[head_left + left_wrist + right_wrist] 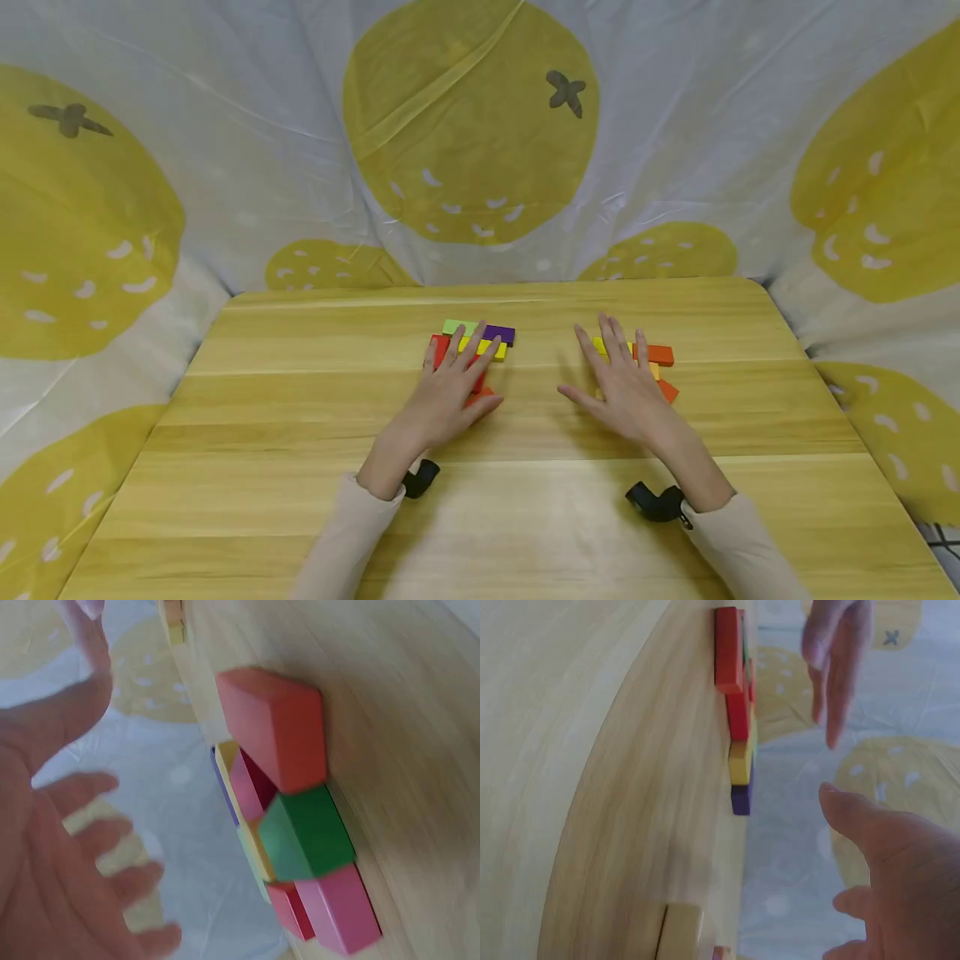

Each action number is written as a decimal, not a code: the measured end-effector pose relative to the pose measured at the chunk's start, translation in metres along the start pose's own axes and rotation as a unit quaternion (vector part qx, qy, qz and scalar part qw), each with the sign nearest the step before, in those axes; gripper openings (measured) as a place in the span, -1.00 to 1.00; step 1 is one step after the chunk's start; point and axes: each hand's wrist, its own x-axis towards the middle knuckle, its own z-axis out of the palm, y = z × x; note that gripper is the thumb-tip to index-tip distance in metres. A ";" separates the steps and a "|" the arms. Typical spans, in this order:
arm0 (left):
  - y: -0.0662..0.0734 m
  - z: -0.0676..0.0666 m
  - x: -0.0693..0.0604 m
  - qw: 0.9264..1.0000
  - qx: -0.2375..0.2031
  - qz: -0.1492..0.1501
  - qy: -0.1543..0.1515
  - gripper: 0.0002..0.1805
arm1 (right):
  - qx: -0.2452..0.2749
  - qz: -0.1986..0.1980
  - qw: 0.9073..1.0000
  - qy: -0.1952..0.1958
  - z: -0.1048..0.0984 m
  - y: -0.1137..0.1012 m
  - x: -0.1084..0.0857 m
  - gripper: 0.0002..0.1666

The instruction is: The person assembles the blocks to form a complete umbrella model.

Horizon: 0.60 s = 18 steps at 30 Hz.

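My left hand (442,400) is spread flat above a cluster of wooden blocks, fingers straight and thumb out. Around its fingers show a light green block (459,327), a purple block (500,335) and a yellow block (502,354). From the left wrist view, a red-orange block (274,727), a green block (307,832) and a pink block (341,907) lie apart from the palm. Over a second cluster hovers my right hand (630,392), fingers extended, holding nothing. An orange block (656,356) and a yellow block (600,344) peek out there; others are hidden.
Both clusters lie toward the far side of a wooden table (525,517), with a gap between them. A hanging cloth (652,125) with yellow fruit prints rises behind and at the sides. A black wrist camera (655,502) sits beneath the right wrist.
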 end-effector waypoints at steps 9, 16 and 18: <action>-0.019 -0.008 -0.010 0.994 -0.069 0.058 -0.054 -0.22 | 0.041 -0.015 0.999 0.007 -0.005 0.023 -0.012 0.03; -0.026 -0.006 -0.010 0.994 -0.061 0.065 -0.057 -0.28 | 0.036 -0.026 0.998 0.035 -0.004 0.038 -0.021 -0.15; -0.028 -0.005 -0.010 0.994 -0.065 0.066 -0.058 -0.31 | 0.030 -0.037 0.998 0.049 -0.004 0.041 -0.023 -0.22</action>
